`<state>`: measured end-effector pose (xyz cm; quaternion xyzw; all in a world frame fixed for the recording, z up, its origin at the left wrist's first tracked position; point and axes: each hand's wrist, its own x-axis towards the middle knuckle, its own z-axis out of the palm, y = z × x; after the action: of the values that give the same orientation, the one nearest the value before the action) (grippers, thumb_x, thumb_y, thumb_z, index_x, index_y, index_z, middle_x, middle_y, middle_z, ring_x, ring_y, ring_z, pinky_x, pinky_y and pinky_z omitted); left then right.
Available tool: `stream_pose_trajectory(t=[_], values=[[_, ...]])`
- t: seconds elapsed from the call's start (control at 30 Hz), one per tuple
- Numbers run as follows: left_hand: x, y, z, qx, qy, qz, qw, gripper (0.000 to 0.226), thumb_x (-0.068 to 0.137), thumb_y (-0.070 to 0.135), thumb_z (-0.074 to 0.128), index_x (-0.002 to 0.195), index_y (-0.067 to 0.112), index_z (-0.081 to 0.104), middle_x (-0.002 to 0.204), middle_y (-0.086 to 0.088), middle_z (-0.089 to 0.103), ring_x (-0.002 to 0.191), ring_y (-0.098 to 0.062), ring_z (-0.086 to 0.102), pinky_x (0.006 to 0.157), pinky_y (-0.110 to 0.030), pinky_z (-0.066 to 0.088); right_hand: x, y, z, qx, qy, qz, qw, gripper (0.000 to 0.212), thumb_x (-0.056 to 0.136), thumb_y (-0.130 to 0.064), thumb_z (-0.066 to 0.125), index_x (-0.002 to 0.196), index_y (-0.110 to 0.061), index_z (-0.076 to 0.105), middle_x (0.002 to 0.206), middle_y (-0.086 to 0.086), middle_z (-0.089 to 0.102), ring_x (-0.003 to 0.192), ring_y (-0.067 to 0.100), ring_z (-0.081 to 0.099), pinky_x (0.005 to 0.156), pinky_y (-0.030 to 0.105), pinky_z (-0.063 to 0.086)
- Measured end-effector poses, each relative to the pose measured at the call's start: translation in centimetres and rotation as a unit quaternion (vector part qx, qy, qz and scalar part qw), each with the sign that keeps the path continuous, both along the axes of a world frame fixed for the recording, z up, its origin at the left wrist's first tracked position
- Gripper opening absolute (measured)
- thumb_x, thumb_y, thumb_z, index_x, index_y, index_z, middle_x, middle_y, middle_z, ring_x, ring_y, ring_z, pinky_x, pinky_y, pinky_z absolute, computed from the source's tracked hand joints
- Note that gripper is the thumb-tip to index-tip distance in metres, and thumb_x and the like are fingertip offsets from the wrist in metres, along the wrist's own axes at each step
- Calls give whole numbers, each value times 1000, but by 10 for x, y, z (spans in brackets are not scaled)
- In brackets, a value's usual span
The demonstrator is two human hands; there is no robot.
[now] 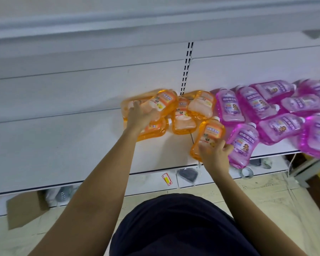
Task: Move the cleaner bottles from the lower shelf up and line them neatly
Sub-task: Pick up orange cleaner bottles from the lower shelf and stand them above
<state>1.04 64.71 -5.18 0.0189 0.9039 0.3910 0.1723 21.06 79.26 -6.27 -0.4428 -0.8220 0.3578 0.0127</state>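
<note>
Your right hand (217, 156) grips the front bottle (211, 133) by its base near the shelf (63, 145) edge, long axis pointing away from you; your left hand (138, 117) clasps the rear bottle (162, 103), deeper left.

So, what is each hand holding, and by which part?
Left hand grips the rear orange bottle at its near end; right hand grips the front orange bottle at its base.

Shelf (63, 145): left bottle group (181, 111) at centre, right bottle group (266, 108) adjoining on right; front bottle (211, 133) at front edge between groups. Floor below: cardboard (24, 209) left, tape roll (247, 172) right.
</note>
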Motion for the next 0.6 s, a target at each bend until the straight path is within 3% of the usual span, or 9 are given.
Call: stream_pose_trajectory(t=[0.07,0.17,0.27,0.33,0.5,0.6], values=[[-4,2,5,-7,-34,2,999,98,68,54,69,145,19,20,147,-8,32,129,-29,41,95,-46,49,-2,-2,0,-21,2,-10,1000,60,86,-27,58,132,-2,29,126,22,31,110,38,40,91,50,43],[-2,11,10,-38,-51,-1,998,98,68,50,74,145,20,21,148,-9,30,129,-29,41,94,-42,49,-7,-8,3,-74,4,-30,997,84,80,-28,66,143,-11,13,132,22,30,122,43,33,99,48,33],[9,15,25,13,-72,3,997,79,73,44,73,138,19,35,133,-2,49,114,-20,52,82,-33,51,-7,-10,3,-116,15,-45,992,94,76,-29,68,146,-17,5,133,20,34,125,39,32,102,48,33],[22,5,35,54,-76,11,996,63,76,40,71,127,16,45,117,3,57,102,-15,55,82,-31,51,-3,-9,0,-124,28,-44,991,95,74,-31,71,145,-16,9,133,19,37,124,36,37,102,48,37],[78,-37,37,205,-117,74,969,43,78,31,73,115,19,56,110,-1,65,100,-19,63,85,-39,54,3,-1,-29,-167,40,-58,984,101,50,-54,73,133,-14,32,124,14,51,112,33,54,89,51,50],[119,-61,31,274,-140,139,941,30,81,22,70,107,16,57,100,-3,66,94,-21,64,79,-35,54,6,7,-52,-246,18,-85,965,100,45,-51,77,129,-13,36,121,7,51,112,30,53,89,51,50]])
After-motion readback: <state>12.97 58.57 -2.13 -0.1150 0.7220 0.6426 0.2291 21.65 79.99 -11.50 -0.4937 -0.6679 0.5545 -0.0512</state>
